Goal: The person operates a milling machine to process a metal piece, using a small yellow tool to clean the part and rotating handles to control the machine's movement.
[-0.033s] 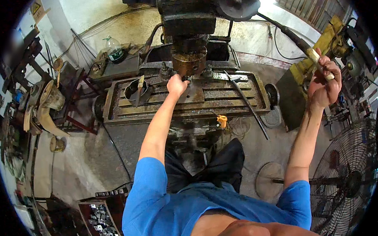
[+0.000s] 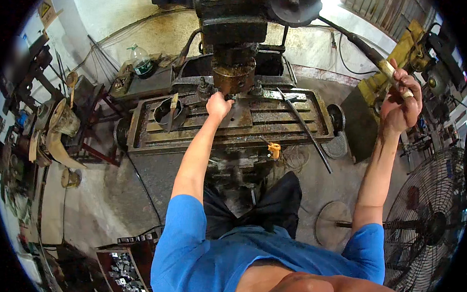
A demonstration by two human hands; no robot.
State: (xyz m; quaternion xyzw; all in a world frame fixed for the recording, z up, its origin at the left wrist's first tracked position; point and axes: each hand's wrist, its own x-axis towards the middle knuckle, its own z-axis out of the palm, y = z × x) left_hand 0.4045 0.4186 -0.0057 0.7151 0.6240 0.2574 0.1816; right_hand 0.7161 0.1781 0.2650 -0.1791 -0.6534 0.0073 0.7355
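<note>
At the upper right, the lever (image 2: 358,44) runs slantwise from the machine head (image 2: 234,30) into the nearer right hand (image 2: 404,104), whose fingers wrap its pale grip (image 2: 386,67), while near the spindle (image 2: 233,78) I cannot tell whether the left hand (image 2: 218,105) pinches anything

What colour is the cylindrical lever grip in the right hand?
Pale cream; the cylindrical lever grip shows best in the head view.

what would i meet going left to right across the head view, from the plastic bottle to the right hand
Clear plastic bottle, pot with a brush, left hand, yellow-orange blow gun, black handwheel, right hand around a pale lever handle
</note>
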